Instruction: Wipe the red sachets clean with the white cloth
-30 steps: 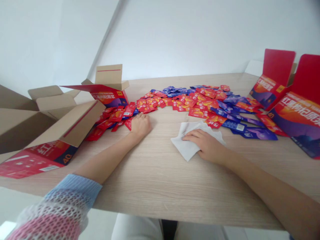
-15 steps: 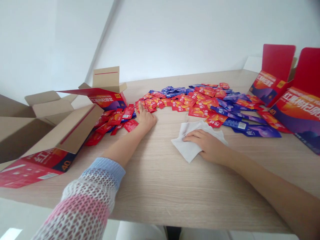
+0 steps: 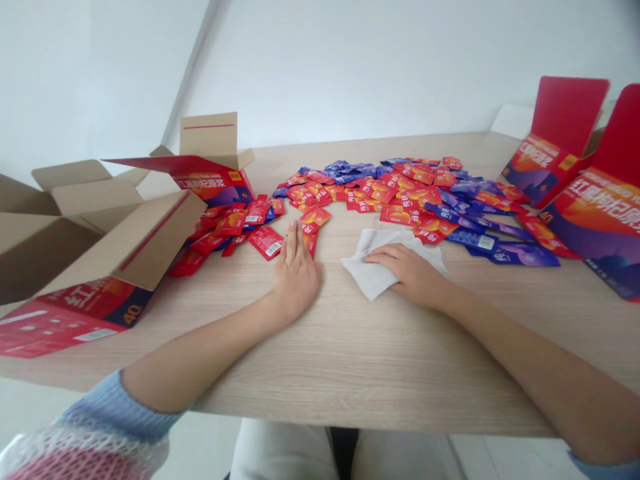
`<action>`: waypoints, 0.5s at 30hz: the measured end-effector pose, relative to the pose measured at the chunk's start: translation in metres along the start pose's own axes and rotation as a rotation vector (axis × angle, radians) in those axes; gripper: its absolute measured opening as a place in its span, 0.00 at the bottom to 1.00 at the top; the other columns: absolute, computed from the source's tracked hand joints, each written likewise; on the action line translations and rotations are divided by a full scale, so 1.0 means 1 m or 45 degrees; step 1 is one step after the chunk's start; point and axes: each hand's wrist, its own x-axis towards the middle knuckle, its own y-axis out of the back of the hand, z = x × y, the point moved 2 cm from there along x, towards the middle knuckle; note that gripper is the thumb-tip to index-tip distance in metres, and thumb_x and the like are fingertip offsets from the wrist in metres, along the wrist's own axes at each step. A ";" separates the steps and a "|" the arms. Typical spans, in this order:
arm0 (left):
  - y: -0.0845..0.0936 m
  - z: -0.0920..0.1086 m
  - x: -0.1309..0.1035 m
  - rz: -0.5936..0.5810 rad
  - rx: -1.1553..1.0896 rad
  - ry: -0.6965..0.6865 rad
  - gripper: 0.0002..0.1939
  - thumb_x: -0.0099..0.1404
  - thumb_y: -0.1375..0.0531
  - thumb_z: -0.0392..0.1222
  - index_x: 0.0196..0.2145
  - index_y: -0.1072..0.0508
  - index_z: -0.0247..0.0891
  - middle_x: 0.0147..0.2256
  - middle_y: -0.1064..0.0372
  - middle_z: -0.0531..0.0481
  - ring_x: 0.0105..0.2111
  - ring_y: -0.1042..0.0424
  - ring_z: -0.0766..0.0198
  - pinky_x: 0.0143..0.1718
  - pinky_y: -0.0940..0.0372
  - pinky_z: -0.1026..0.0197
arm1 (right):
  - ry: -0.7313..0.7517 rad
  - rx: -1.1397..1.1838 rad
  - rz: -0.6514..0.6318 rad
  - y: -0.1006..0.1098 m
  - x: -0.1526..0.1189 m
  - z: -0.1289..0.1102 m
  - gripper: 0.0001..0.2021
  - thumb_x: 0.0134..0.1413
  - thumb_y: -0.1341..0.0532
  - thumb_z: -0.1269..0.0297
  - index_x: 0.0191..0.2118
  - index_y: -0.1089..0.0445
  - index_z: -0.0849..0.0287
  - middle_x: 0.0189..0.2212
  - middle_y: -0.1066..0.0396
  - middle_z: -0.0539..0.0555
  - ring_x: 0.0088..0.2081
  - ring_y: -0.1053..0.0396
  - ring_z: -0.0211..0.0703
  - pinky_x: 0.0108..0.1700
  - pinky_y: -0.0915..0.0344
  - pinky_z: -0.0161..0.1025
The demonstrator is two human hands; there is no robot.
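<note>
My left hand lies on the table with its fingers extended, over or against the lower edge of a few red sachets. Beside its fingertips, on the left, is a red sachet with a barcode. My right hand rests on a white cloth, its fingers curved over the cloth and pressing it to the table. Behind both hands spreads a heap of red sachets and blue sachets. A smaller red pile is at the left.
Two open cardboard boxes stand at the left, a large one near me and a smaller one behind. Two red boxes with raised lids stand at the right. The table's front edge is close to my lap.
My left hand has come back toward me from the heap, and a few red sachets now lie apart at its fingertips. My right hand remains on the cloth.
</note>
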 end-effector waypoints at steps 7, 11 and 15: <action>0.011 -0.007 0.007 -0.186 -0.134 0.248 0.27 0.66 0.47 0.54 0.50 0.33 0.24 0.41 0.27 0.28 0.48 0.29 0.39 0.47 0.36 0.46 | 0.002 -0.025 0.009 0.000 0.002 -0.002 0.25 0.50 0.42 0.74 0.57 0.34 0.61 0.55 0.33 0.63 0.56 0.38 0.55 0.58 0.41 0.55; 0.008 -0.014 0.017 -0.190 -0.131 0.280 0.21 0.71 0.53 0.44 0.53 0.36 0.25 0.35 0.27 0.30 0.39 0.25 0.42 0.38 0.34 0.51 | 0.009 -0.035 0.004 0.001 0.001 -0.003 0.26 0.50 0.43 0.75 0.57 0.34 0.61 0.55 0.34 0.63 0.56 0.39 0.55 0.59 0.42 0.55; 0.011 -0.029 0.023 -0.152 -0.152 0.373 0.20 0.72 0.57 0.40 0.55 0.38 0.26 0.33 0.27 0.30 0.37 0.24 0.41 0.36 0.34 0.50 | 0.039 -0.012 -0.008 0.002 -0.001 -0.001 0.28 0.50 0.45 0.76 0.59 0.36 0.58 0.56 0.35 0.62 0.57 0.39 0.55 0.59 0.42 0.57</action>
